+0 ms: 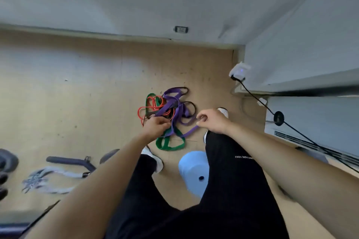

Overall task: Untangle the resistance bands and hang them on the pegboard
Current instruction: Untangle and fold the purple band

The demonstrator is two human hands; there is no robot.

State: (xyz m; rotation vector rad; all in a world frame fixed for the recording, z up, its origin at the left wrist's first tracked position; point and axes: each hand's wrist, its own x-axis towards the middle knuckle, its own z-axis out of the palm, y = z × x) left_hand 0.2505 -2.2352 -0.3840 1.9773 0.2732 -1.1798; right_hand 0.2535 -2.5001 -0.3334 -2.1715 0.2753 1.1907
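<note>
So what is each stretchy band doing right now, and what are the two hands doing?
purple band: tangled in the pile, one strand pinched by the right hand.
red band: tangled, lying on the floor.
green band: tangled, loops lying flat on the floor.
black band: tangled under the purple one.
left hand: closed on the pile.
right hand: pinching the purple band.
</note>
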